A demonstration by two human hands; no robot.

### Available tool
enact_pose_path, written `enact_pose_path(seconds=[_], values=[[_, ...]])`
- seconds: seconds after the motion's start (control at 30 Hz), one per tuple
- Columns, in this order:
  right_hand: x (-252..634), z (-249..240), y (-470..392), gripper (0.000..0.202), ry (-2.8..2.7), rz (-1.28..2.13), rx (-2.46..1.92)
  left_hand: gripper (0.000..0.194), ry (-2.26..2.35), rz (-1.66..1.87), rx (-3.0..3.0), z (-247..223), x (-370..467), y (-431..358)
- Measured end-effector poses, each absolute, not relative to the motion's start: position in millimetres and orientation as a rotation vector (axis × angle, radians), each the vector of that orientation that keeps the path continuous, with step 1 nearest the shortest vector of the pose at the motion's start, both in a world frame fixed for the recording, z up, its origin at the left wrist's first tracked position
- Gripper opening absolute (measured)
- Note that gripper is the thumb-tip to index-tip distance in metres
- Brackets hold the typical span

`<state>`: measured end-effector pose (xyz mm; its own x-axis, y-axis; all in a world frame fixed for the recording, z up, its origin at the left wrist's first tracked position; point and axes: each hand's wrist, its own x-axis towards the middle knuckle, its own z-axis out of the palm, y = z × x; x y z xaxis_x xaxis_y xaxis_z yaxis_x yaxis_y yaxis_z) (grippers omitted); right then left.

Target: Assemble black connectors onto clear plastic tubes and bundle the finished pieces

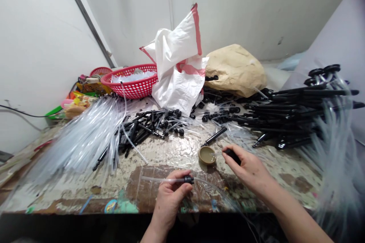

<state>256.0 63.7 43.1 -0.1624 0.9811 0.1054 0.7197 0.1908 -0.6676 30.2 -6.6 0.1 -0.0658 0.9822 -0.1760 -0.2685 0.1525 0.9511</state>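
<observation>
Near the table's front edge, my left hand (172, 196) pinches a small black fitting (188, 179) between thumb and fingertips. A clear tube (152, 179) runs through the fingers to the fitting, and another length of clear tubing (209, 184) leads off its right side and down to the right. My right hand (245, 165) is closed on a black cylindrical part (233, 157). A short clear piece sticks out of that part leftward, its tip over a small round bowl (207, 155) of cloudy liquid. A black tube (215, 136) lies just behind the bowl.
Bundled clear tubes (76, 136) cover the left side; black parts (145, 127) are heaped beside them. Behind stand a red basket (131, 83), a white sack (178, 64) and a brown paper bag (236, 70). Long black tubes (293, 108) and hanging clear tubing (336, 152) fill the right.
</observation>
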Motion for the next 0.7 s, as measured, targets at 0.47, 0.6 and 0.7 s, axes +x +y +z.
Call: enact_pose_path(seconds=[0.47,0.6,0.7], values=[[244,40,73,0.022,-1.959,0.614,-1.531,0.028,1.173,1.249,0.900,1,29,-7],[240,41,73,0.021,-1.974,0.625,-1.499,0.027,1.186,1.255,0.916,4,30,-7],[237,42,72,0.020,-1.995,0.642,-1.473,0.027,1.212,1.265,0.940,5,30,-6]])
